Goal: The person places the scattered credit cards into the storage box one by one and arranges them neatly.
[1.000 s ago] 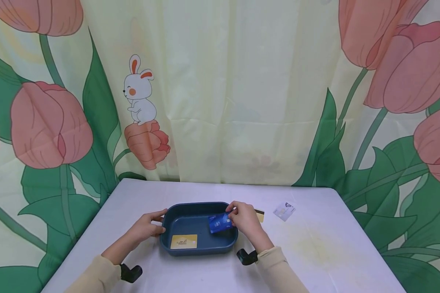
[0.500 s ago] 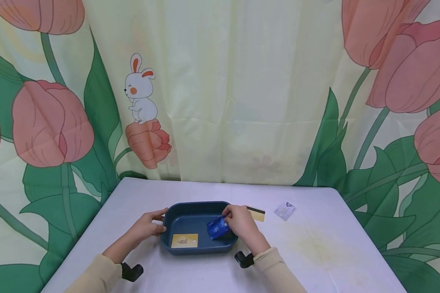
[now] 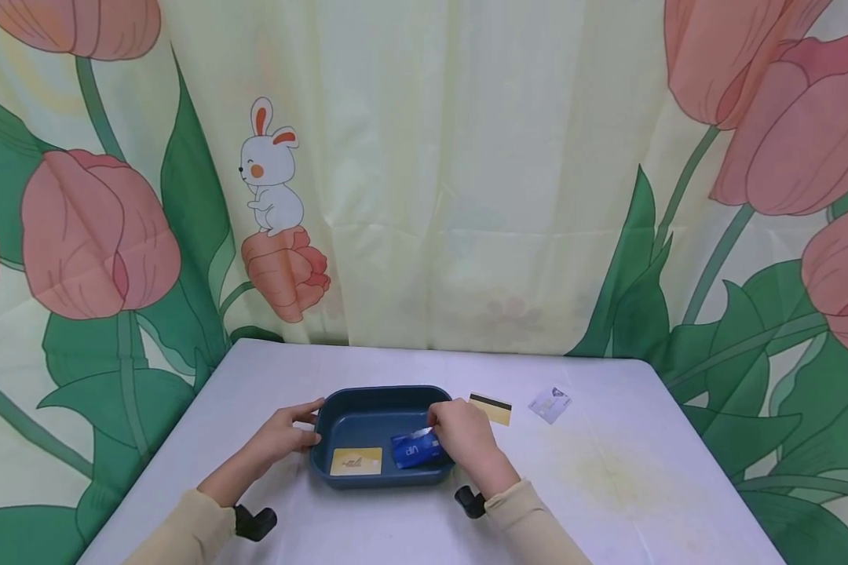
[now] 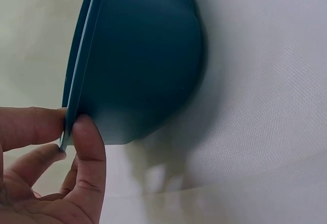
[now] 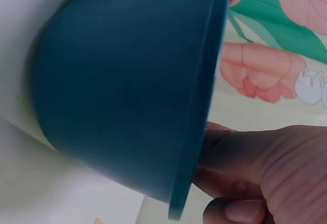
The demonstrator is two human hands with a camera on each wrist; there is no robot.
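Done: yellow card (image 3: 356, 461) flat in tray (image 3: 367, 396) | Now: right hand (image 3: 466, 439) pinching blue card (image 3: 415, 450), nearly down; left hand (image 3: 283, 436) pinching tray rim | Left: striped card (image 3: 491, 408), pale card (image 3: 550, 404) on tabletop (image 3: 608, 486)

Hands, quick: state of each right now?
Left hand: pinching the rim of the dark blue plastic tray.
Right hand: holding the blue card inside the tray.

The right wrist view is filled mostly by the dark teal outer wall of a tray (image 5: 122, 81), its rim running as a thin edge from the top right down to the lower middle. The right hand (image 5: 265, 178) sits at that rim, fingers reaching over it to the inside. Behind them hangs a curtain (image 5: 286, 55) printed with pink tulips, green leaves and a white rabbit, while a white tabletop (image 5: 30, 188) shows at the lower left.
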